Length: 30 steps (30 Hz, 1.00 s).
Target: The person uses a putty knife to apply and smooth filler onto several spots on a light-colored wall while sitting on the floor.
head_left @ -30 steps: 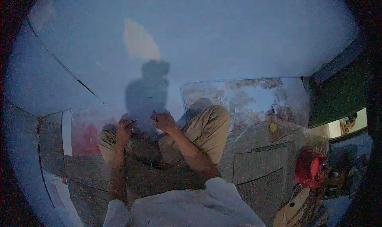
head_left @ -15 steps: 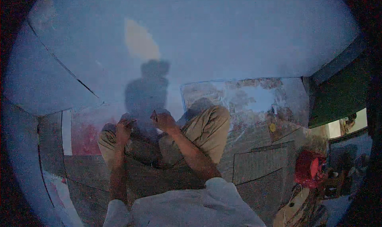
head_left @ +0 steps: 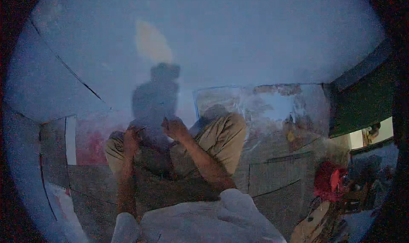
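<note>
My left hand (head_left: 133, 135) is raised in front of my left knee, its fingers curled inward in dim light. My right hand (head_left: 174, 129) is level with it beside my right knee, thumb and fingers pinched together. Whatever either hand holds is too small or dark to make out. Below and between the hands lies a dark area over my lap, perhaps cloth, its edges unclear. My bent legs in tan trousers (head_left: 223, 136) stand to either side of the hands.
A pale blue wall (head_left: 238, 38) rises ahead, bearing a dark shadow (head_left: 155, 96) and a bright light patch (head_left: 153, 43). A worn, whitish patterned panel (head_left: 272, 106) is behind my right knee. Red items (head_left: 330, 181) sit at the right, near a tan bundle (head_left: 313, 221).
My right hand's fingers have shifted slightly, with the raised fingertips drawing lower. The left hand stays in nearly the same place. The view has moved only a little.
</note>
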Available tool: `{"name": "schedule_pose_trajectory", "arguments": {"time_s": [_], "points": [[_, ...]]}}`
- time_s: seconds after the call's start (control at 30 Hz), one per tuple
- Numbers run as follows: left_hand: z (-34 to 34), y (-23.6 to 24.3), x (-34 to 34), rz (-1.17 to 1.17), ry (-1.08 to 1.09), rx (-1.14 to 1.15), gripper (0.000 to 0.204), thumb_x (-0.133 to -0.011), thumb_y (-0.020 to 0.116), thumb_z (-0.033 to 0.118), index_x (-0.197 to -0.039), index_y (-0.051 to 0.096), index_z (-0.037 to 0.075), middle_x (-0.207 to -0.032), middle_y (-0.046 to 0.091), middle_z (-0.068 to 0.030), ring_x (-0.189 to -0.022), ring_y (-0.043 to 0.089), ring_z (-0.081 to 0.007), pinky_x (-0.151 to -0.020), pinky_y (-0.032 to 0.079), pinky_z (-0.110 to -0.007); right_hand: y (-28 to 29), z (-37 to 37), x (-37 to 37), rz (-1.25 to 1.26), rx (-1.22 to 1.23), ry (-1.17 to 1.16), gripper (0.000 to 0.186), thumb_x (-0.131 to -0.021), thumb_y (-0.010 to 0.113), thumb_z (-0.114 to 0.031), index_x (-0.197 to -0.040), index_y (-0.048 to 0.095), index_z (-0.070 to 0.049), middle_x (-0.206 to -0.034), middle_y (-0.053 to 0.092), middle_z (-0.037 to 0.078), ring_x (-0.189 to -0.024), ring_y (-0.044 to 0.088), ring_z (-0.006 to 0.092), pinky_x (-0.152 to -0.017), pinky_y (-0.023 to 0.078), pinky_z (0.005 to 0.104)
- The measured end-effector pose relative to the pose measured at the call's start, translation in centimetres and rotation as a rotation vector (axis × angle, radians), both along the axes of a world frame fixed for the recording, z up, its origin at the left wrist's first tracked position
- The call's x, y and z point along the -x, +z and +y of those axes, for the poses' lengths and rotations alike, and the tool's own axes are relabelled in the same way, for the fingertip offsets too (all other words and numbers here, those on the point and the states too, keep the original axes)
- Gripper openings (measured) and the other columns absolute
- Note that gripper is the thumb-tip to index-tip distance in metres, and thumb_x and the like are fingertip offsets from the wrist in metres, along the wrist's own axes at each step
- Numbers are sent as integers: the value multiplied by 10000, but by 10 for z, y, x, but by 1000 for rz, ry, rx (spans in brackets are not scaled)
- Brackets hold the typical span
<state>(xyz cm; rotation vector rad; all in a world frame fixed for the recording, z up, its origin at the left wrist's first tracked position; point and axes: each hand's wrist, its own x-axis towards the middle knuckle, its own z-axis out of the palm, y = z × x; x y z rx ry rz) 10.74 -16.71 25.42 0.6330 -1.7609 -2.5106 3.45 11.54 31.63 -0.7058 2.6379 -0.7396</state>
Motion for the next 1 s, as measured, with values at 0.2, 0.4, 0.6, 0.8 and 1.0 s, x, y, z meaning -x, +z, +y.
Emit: {"name": "schedule_pose_trajectory", "arguments": {"time_s": [0.2, 0.4, 0.6, 0.8, 1.0], "points": [[26, 15, 10, 114, -52, -164, 425, -930, 554, 310, -1268, 508, 56, -1075, 604, -90, -900, 578, -227, -733, 486, -387, -1, 10, 9, -51, -109, -89, 415, -815, 571, -417, -946, 659, -33, -854, 653, 188, -836, 647, 346, -769, 500, 499], [4, -17, -1, 305, -105, 232, 436, -927, 558, 270, -1304, 486, 63, -1181, 572, -123, -986, 577, -242, -807, 501, -410, -5, 7, 5, 102, -85, -27, 310, -824, 580, -334, -899, 657, -42, -811, 644, 171, -803, 634, 359, -725, 491, 513], [-13, -15, 16, 200, -419, -370, 450, -920, 574, 260, -1318, 478, 73, -1241, 556, -143, -1051, 573, -244, -850, 513, -427, -7, 11, 6, 257, 54, -41, 320, -839, 579, -333, -930, 640, -32, -784, 628, 179, -790, 618, 384, -706, 485, 517], [-16, -33, -3, 164, -126, 295, 390, -891, 591, 233, -1240, 543, 67, -1214, 557, -125, -1064, 562, -250, -904, 478, -431, -20, -1, 4, 18, -101, -152, 410, -825, 596, -416, -901, 648, -17, -819, 638, 201, -838, 623, 387, -741, 492, 512], [-6, -20, -2, 170, -82, 855, 391, -887, 593, 232, -1240, 545, 71, -1212, 559, -124, -1064, 562, -253, -906, 476, -434, 6, 2, -10, 243, -32, 26, 432, -870, 544, -430, -981, 639, -24, -822, 633, 194, -799, 630, 371, -752, 500, 510]]}}
